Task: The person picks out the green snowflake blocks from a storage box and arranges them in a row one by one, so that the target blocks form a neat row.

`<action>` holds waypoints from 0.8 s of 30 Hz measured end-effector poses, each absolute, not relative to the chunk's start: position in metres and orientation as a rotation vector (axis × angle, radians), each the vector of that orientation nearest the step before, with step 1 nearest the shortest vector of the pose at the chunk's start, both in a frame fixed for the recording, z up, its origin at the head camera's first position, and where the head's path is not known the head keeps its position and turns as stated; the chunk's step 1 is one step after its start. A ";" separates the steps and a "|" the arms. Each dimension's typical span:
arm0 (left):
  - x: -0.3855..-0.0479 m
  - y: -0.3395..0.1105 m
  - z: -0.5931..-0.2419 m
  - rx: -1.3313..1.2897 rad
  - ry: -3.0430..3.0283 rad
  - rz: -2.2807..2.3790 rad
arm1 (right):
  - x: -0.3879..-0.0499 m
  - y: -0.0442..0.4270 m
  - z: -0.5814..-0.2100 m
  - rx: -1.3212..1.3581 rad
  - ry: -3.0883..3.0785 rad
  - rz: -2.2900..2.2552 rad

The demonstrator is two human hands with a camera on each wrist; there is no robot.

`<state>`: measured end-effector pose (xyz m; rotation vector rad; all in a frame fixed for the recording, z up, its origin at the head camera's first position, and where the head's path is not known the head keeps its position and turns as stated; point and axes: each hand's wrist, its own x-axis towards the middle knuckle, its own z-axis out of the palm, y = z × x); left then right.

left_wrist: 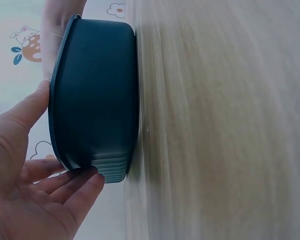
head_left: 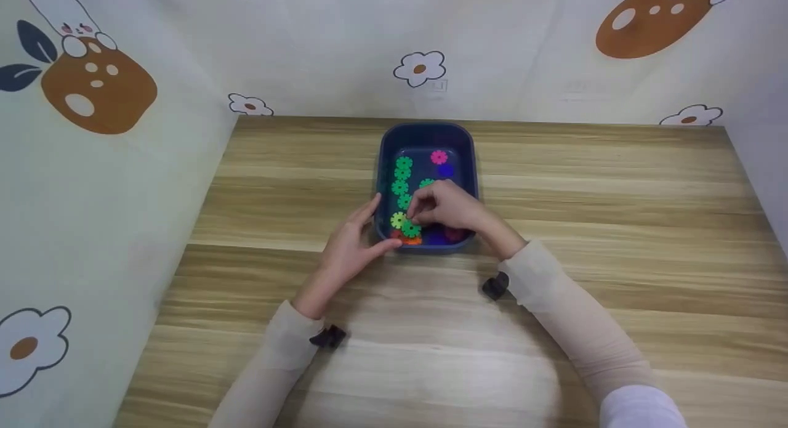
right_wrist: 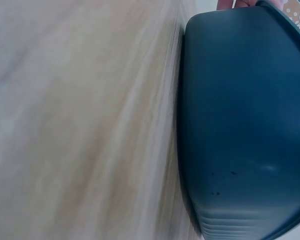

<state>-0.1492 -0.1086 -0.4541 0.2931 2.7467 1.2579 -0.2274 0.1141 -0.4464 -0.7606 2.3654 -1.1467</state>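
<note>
Blue, round-cornered bin (head_left: 425,136): left grip (head_left: 348,244) clasps its smooth wall, right grip (head_left: 448,205) pinches a notched green disc (head_left: 411,231).

Both arms (head_left: 585,323) extended forward, angled inward. Left hand (head_left: 346,250): thumb spread from fingers. Right hand (head_left: 450,206): fingers curled.

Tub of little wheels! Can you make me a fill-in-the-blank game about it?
1. The ____ hand reaches into the tub.
2. Most wheels along the tub's left side are ____.
3. In the head view, just beyond the blue wheel lies a ____ wheel.

Missing words: right; green; pink.
</note>
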 end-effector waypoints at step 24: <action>-0.148 -0.108 -0.452 0.291 2.736 1.246 | -0.227 0.118 -0.435 -0.691 2.484 -1.400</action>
